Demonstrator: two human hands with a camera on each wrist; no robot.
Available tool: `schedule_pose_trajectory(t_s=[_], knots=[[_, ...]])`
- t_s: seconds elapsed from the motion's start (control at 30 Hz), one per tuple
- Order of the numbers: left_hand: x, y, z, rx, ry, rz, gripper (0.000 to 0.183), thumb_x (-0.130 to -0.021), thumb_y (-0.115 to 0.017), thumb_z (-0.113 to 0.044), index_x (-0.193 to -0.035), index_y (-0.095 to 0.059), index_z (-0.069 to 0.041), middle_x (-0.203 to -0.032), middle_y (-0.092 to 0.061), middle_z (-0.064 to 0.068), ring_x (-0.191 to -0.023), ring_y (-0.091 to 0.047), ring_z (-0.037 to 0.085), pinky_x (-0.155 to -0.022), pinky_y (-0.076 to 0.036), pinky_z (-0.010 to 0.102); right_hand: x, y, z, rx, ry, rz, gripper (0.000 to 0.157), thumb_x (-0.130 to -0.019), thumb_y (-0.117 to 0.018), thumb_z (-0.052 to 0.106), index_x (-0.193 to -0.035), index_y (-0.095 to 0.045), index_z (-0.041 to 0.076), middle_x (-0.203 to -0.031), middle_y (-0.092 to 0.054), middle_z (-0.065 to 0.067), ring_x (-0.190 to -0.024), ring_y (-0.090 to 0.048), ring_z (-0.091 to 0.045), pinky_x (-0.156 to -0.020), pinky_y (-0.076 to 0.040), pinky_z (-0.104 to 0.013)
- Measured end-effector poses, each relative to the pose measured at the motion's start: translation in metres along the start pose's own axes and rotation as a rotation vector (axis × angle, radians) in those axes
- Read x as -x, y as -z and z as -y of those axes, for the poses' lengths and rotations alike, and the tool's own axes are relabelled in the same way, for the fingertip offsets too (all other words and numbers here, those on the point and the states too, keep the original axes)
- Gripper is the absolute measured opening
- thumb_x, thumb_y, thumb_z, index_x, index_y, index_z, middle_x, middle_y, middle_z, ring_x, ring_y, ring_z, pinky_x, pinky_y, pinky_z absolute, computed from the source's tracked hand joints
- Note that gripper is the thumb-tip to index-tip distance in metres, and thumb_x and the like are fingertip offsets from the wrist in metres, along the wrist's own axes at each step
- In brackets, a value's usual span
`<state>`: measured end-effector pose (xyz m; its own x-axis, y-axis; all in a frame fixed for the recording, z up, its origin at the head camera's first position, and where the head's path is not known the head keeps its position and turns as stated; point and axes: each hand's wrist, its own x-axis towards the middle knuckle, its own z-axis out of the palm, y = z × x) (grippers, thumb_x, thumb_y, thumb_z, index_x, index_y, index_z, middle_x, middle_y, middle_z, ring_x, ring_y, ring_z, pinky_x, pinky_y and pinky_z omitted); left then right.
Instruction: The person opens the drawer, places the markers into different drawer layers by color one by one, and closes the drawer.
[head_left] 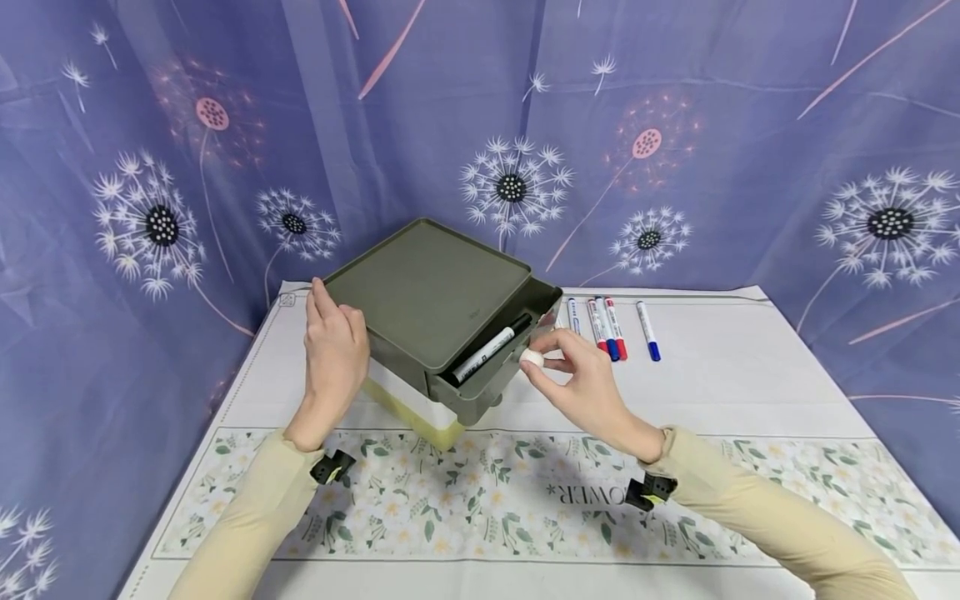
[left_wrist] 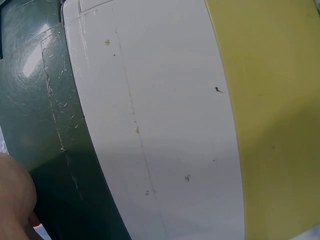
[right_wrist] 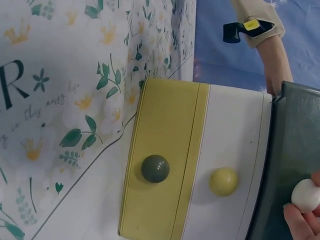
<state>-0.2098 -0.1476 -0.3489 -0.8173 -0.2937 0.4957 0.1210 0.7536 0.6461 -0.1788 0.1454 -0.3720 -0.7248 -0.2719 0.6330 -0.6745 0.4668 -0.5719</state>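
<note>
A small drawer cabinet (head_left: 431, 296) with dark green, white and yellow tiers stands turned at an angle on the table. Its dark green top drawer (head_left: 491, 390) is pulled partly out, and a white marker with a black cap (head_left: 483, 356) lies inside. With thumb and fingers my right hand (head_left: 585, 387) pinches that drawer's round white knob (head_left: 532, 358). My left hand (head_left: 335, 358) presses against the cabinet's left side, its fingers extended. In the right wrist view, a yellow knob (right_wrist: 223, 181) sits on the white drawer and a dark green knob (right_wrist: 155, 168) on the yellow one.
Behind my right hand lie several markers (head_left: 606, 327) in a group, partly hidden by the hand. A single blue-capped marker (head_left: 648, 331) lies farther right. Flower-printed cloth (head_left: 480, 517) covers the table's front, and a purple curtain (head_left: 420, 150) hangs behind.
</note>
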Motion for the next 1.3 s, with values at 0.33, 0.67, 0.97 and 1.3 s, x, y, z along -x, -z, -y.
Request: schedule_pose_trajectory(t_s=[0.33, 0.67, 0.97, 1.3], knots=[[-0.0004, 0.0004, -0.0004, 0.004, 0.006, 0.007, 0.055, -0.094, -0.025, -0.016, -0.140, -0.018, 0.013, -0.139, -0.029, 0.036, -0.109, -0.047, 0.053, -0.088, -0.042, 0.055, -0.0006, 0.0003, 0.0016, -0.031, 0.008, 0.007, 0.016, -0.079, -0.069, 0.010, -0.093, -0.061, 0.009, -0.092, -0.061, -0.002, -0.090, -0.062, -0.013, -0.073, -0.051, -0.016], [-0.0013, 0.0001, -0.0002, 0.008, 0.001, 0.003, 0.055, -0.094, -0.026, -0.016, -0.139, -0.019, 0.014, -0.139, -0.029, 0.036, -0.113, -0.045, 0.052, -0.091, -0.041, 0.054, -0.0029, -0.0028, -0.0017, -0.011, 0.042, -0.002, 0.016, -0.079, -0.069, 0.009, -0.092, -0.060, 0.009, -0.091, -0.061, -0.003, -0.089, -0.062, -0.014, -0.073, -0.051, -0.017], [-0.0006, 0.0003, -0.0006, 0.012, 0.009, 0.008, 0.055, -0.093, -0.026, -0.016, -0.140, -0.018, 0.013, -0.139, -0.028, 0.035, -0.116, -0.044, 0.051, -0.092, -0.040, 0.054, -0.0051, -0.0056, 0.0005, -0.030, 0.031, -0.003, 0.015, -0.079, -0.069, 0.010, -0.092, -0.060, 0.008, -0.092, -0.061, -0.004, -0.091, -0.061, -0.016, -0.073, -0.051, -0.017], [-0.0008, 0.0000, -0.0001, 0.015, 0.027, 0.023, 0.056, -0.094, -0.025, -0.018, -0.141, -0.017, 0.011, -0.141, -0.027, 0.035, -0.115, -0.044, 0.052, -0.092, -0.040, 0.055, -0.0053, -0.0042, -0.0011, -0.049, 0.010, 0.021, 0.016, -0.079, -0.068, 0.010, -0.093, -0.060, 0.009, -0.093, -0.061, -0.003, -0.092, -0.061, -0.016, -0.075, -0.052, -0.018]])
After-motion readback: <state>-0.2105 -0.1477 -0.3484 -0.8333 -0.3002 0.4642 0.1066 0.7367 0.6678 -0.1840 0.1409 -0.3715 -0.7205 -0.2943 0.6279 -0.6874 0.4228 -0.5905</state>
